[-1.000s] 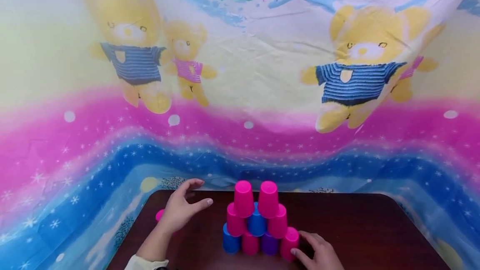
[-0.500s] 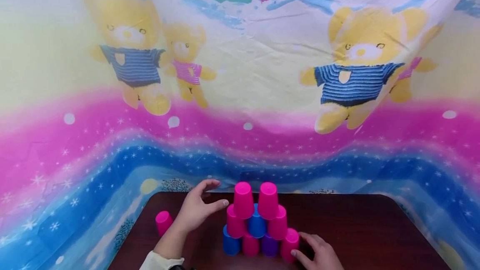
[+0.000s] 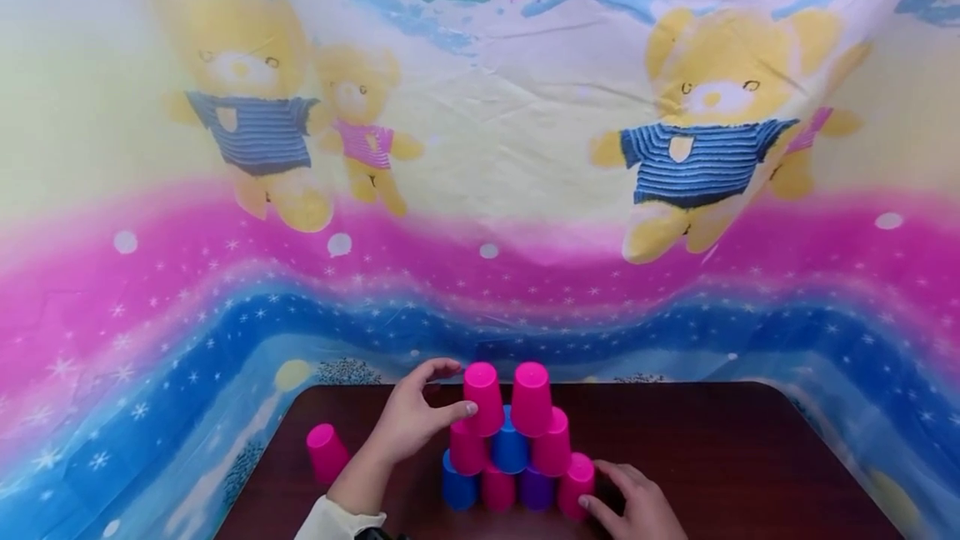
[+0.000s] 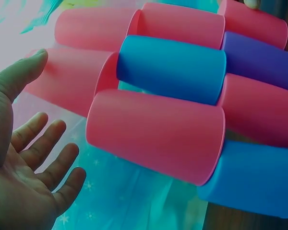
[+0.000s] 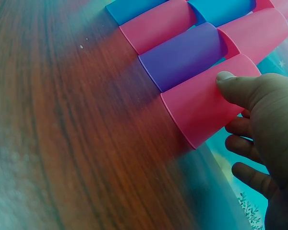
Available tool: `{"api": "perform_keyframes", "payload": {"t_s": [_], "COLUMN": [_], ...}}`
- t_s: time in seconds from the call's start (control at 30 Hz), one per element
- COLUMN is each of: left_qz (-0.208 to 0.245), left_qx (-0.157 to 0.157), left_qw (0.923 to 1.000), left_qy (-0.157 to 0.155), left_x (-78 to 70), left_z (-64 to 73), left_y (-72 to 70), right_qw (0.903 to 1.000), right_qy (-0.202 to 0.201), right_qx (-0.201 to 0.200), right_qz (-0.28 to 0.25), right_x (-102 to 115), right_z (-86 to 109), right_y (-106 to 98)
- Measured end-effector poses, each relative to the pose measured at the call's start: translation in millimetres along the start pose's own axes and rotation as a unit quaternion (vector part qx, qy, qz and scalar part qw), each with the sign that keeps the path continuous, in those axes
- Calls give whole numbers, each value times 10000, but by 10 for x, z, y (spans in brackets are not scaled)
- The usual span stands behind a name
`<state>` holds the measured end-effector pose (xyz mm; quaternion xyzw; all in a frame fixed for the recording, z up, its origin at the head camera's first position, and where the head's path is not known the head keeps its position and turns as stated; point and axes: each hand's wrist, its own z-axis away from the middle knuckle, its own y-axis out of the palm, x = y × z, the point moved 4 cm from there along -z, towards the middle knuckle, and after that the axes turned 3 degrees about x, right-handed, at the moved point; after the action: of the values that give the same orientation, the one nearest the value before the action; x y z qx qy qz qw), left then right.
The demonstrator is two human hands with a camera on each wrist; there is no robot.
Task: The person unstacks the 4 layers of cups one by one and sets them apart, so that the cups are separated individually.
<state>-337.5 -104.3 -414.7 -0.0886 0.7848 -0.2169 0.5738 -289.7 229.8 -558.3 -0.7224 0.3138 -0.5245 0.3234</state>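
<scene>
Nine upturned plastic cups (image 3: 510,444), pink, blue and purple, already stand four-three-two on the dark wooden tabletop (image 3: 712,457), left hand (image 3: 412,419) spread beside the top-left pink cup (image 3: 483,398), right hand (image 3: 637,502) pinching the bottom-right pink cup (image 3: 576,486), one lone pink cup (image 3: 327,452) unstacked at left!

A screened-off spot, this; the brown table (image 3: 712,457) is backed and flanked by bear-printed cloth (image 3: 525,140); the kind of room is hidden.

Smooth plastic cups (image 3: 510,447); glossy wood-grain tabletop (image 3: 712,457)
</scene>
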Motion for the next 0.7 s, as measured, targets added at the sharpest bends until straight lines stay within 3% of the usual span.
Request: {"api": "perform_keyframes", "payload": {"t_s": [0.27, 0.53, 0.7], "left_qz": [-152, 237, 258], "left_qx": [163, 346, 325], "left_qw": [9997, 9991, 9991], "left_qy": [34, 2, 20], "left_x": [-16, -10, -10], "left_z": [-17, -34, -41], "left_y": [119, 208, 224], "right_qw": [9999, 10000, 10000], "right_qy": [-87, -54, -45], "right_qx": [-53, 40, 2], "right_qz": [9, -15, 2], "right_x": [-5, -8, -14], "right_z": [-4, -12, -1], "right_y": [11, 9, 6]}}
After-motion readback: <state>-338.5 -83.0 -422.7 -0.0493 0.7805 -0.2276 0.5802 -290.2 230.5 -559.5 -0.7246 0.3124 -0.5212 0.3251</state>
